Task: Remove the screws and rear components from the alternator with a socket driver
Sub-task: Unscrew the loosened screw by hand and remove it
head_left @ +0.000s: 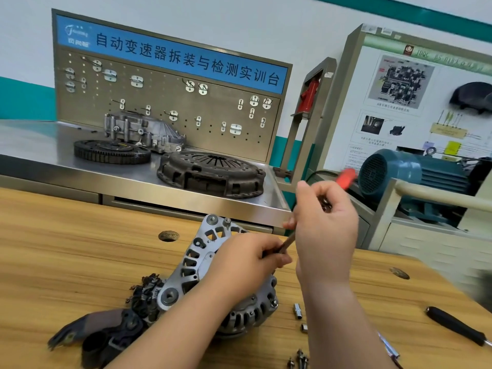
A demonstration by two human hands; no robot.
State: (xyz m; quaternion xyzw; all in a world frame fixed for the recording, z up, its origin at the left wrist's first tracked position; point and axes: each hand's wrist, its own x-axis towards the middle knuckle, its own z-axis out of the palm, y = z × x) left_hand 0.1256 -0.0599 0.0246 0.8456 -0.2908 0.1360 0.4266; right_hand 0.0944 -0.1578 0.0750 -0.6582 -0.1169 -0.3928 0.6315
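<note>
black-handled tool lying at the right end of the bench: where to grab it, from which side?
Take the black-handled tool by its handle, mid-length, from above, fingers closing across its long axis. It lies flat on the wooden bench with bare wood either side; its thin metal shaft runs off the frame's lower right.

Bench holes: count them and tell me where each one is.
2. One hole lies left of the alternator; the other hole lies right of the right hand. The arms or alternator may hide more.
</note>
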